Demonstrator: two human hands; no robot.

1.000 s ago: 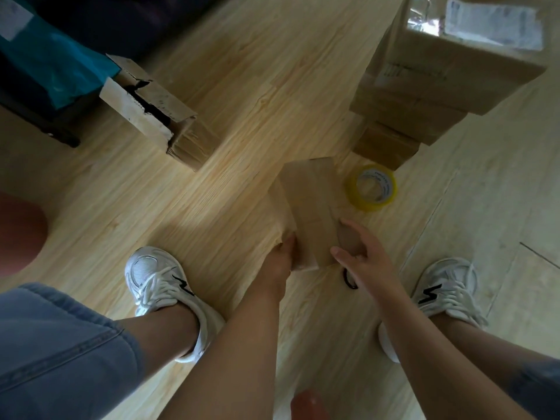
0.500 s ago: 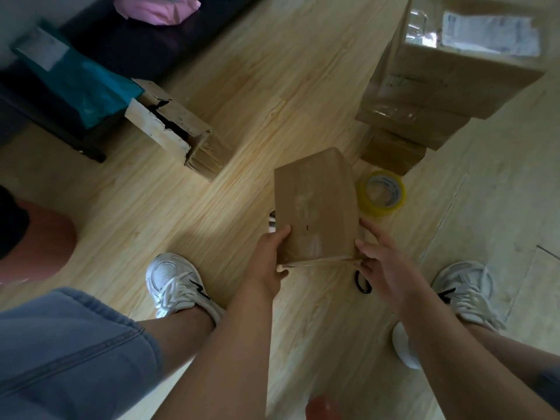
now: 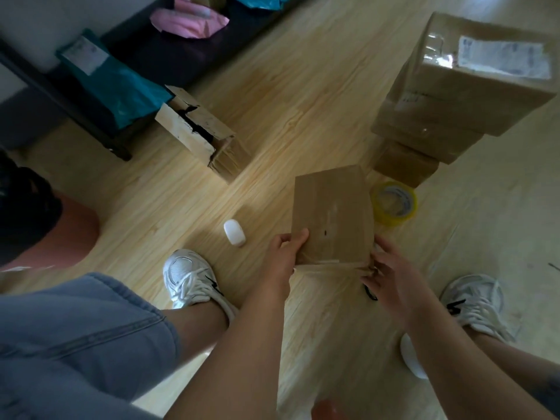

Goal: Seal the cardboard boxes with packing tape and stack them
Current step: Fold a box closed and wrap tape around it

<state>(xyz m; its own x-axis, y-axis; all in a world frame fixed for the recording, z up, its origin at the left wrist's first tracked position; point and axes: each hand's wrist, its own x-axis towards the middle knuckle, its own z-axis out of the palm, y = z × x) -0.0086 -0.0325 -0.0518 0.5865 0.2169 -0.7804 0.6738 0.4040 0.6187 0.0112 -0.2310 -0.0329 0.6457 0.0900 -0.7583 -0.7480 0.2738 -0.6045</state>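
A teal bag [image 3: 121, 86] at far left bears a white label [image 3: 86, 54], its print too blurred to read. Beside it an open box [image 3: 200, 131] lies on the floor [image 3: 303, 86], flaps torn. A small white object [image 3: 234, 232] lies nearer. The left hand [image 3: 285, 253] grips the near left corner of the box [image 3: 333, 213], thumb on its top face. A clear strip [image 3: 327, 265] of tape runs along the near edge. The right hand [image 3: 391, 274] pinches the near right corner at the strip's end, fingers curled. Just beyond lies a yellow roll [image 3: 394, 204]; its core print is unreadable. At far right stands a stack [image 3: 439, 128] of taped boxes; the shipping label [image 3: 503, 60] on top is blurred.
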